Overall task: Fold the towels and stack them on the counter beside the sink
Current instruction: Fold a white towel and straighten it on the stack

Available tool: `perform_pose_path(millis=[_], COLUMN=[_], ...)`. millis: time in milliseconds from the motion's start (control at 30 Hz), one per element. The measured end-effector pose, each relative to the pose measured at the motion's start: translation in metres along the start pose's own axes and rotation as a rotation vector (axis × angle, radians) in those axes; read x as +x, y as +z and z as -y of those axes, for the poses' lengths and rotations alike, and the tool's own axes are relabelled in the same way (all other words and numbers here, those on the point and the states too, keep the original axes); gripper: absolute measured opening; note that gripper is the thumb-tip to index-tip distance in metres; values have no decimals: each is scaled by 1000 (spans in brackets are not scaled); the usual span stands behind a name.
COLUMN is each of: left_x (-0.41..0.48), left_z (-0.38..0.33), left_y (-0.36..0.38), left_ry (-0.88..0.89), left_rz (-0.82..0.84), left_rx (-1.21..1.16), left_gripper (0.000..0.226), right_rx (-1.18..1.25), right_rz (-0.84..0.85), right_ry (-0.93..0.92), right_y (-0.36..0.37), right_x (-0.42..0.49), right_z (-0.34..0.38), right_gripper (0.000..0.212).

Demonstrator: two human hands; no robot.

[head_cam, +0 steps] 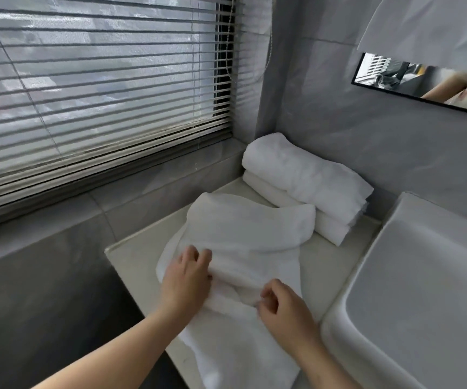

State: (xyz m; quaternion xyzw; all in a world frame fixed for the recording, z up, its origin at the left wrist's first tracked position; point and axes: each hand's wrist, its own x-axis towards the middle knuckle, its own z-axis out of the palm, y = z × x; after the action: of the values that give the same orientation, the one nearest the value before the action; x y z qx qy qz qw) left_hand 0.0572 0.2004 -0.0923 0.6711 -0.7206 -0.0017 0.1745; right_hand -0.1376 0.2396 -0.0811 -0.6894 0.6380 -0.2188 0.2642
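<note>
Lying rumpled on your counter point(131, 266), item one: loose towel point(240, 228), white, partly folded. Its far end is doubled over toward the wall and its near end runs down toward you along the counter's left edge.

Item two: your left hand point(186, 279), set on the loose towel's left side. The fingers are curled down over a raised ridge of cloth and grip it.

Item three: your right hand point(285, 307), just beside the left, on the same ridge. The thumb and bent fingers are drawn together and pinch the cloth at its near fold.

Item four: upper folded towel point(305, 175), white, resting squarely on the lower folded towel point(332, 230). Both sit at the back of the counter against the grey tiled wall. The loose towel's far corner touches the lower one.

Item five: sink point(423, 276), white, rectangular, immediately to the right of the counter.

Item six: slatted blind point(100, 94), lowered over the window to your left, slats partly open.

Item seven: mirror point(423, 80), a narrow strip of it showing on the wall above the sink.
</note>
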Motion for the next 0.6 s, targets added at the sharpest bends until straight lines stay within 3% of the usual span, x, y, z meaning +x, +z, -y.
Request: perform_pose_path(millis=[67,133,233,333,400,467,533,600], left_x=[-14,-32,-57,-77,-88,-93,-94,-92], left_z=[-13,-22,-25,-25,-28,-26,-22,-20], left_y=[-5,-2,1,-2,-13,-16,-14,-13], left_ry=[-88,-71,46,15,54,123,154,188], left_rz=[6,60,78,416,490,524,540,373], left_rx=[-66,-135,-168,-178,-138,-38,38,147], left_gripper=[16,5,28,61,88,95,90,86], right_rx=[-51,-151,-84,-32,-34,17,138,218], right_rz=[237,364,290,278,284,278,235,183], right_ry=[-50,-80,-118,-59,58,146,188,185], right_y=[-1,2,5,3,2,-1,-2,-3], right_x=[-9,-16,-23,-28,-29,-31,-31,-32], right_z=[-4,-11,-14,-13,-14,-14,-14,-13], right_gripper=[17,40,44,31,17,6,13,18])
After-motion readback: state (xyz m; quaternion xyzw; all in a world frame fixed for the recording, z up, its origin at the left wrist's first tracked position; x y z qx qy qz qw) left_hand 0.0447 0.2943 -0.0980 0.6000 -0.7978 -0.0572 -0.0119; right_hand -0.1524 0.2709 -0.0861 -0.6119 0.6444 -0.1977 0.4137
